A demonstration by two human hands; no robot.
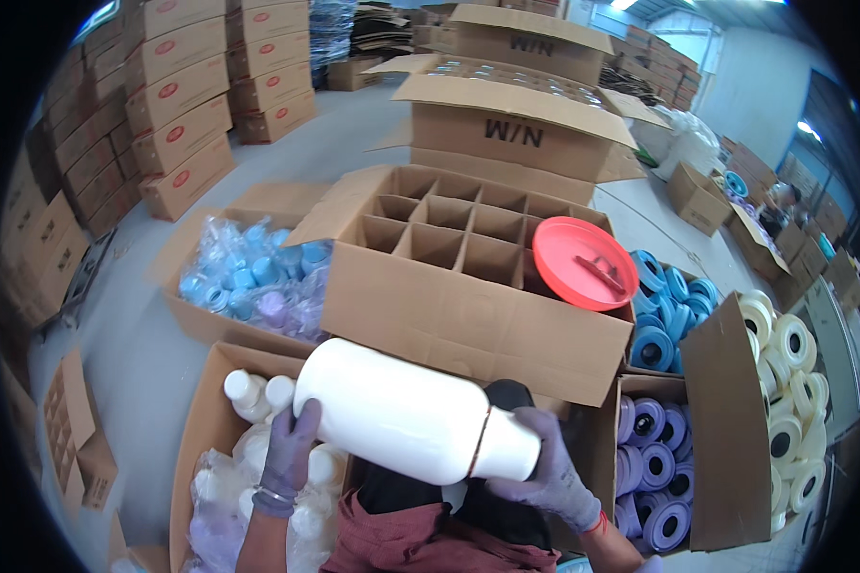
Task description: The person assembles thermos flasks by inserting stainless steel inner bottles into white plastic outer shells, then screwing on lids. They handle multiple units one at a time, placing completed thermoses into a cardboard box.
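Observation:
A large white thermos flask (392, 411) lies sideways across my lap, its narrower cap end to the right and a thin brownish ring round its shoulder. My left hand (291, 449), in a grey glove, grips it near the wide base. The gloved fingers of my right hand (554, 473) wrap round the cap end. Just beyond the flask stands an open carton (430, 301) with cardboard dividers, and its visible compartments look bare. On that carton's right corner rests a round red plastic lid or shallow dish (573, 253) with a small dark-red piece in it.
To my left are a box of bagged white parts (311, 520) and one of blue cups (242, 277). On the right, boxes hold purple rings (657, 465), blue rings (652, 349) and cream rings (786, 441). Behind stand open cartons (506, 134) and stacked boxes (177, 95).

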